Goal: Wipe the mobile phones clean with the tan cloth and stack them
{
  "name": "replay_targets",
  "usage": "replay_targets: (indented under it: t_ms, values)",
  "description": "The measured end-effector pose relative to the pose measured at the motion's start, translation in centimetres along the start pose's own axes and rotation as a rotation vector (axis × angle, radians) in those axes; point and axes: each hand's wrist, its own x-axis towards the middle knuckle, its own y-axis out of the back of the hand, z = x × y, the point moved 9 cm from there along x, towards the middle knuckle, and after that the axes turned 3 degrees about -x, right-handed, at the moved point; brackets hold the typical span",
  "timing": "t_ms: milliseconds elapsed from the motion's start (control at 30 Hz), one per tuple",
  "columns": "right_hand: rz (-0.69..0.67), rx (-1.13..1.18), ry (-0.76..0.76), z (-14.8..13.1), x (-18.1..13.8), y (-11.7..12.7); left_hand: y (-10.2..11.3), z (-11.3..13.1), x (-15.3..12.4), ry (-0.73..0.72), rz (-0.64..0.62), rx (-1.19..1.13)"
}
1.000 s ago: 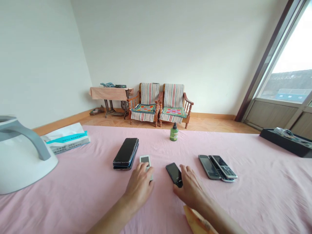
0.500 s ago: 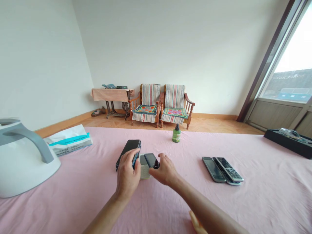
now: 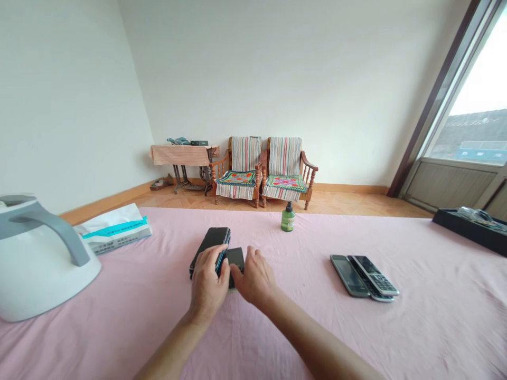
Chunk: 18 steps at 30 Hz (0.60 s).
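My left hand (image 3: 208, 285) rests at the near right side of a stack of dark phones (image 3: 209, 244). Its thumb and fingers are apart, the thumb alongside a smaller phone. That small dark phone (image 3: 236, 257) lies over a pale phone, of which just a sliver shows at the near end. On its right edge is my right hand (image 3: 255, 277), gripping it with the thumb at the near side and fingers farther up. Off to the right, several more phones (image 3: 366, 277) lie fanned and overlapping, a keypad phone on top.
All this lies on a pink cloth (image 3: 277, 338). At left stand a white kettle (image 3: 39, 269) and a tissue pack (image 3: 116, 229). A green bottle (image 3: 288, 217) is near the far edge, a black tray (image 3: 469, 232) with cables at far right. Two chairs (image 3: 263, 169) stand beyond.
My right hand has moved left with the small phone, which now covers most of the pale phone. My left hand has barely moved.
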Motion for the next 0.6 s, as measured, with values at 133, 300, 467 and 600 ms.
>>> replay_targets:
  t_ms: [133,300,467,600]
  values:
    - [0.038,-0.005,0.018,4.4,-1.8,3.3,-2.1,2.2,-0.9,-0.107,-0.233,0.005]
    - [0.173,-0.072,-0.117,14.4,-4.5,9.2,-5.1,3.8,-2.8,-0.186,-0.494,0.131]
    - [0.338,-0.410,-0.324,22.5,-7.2,14.5,-6.4,3.2,-3.2,-0.210,-0.567,0.285]
    - [0.278,-0.596,-0.489,25.9,-8.4,15.1,-6.6,2.6,-3.0,-0.237,-0.555,0.315]
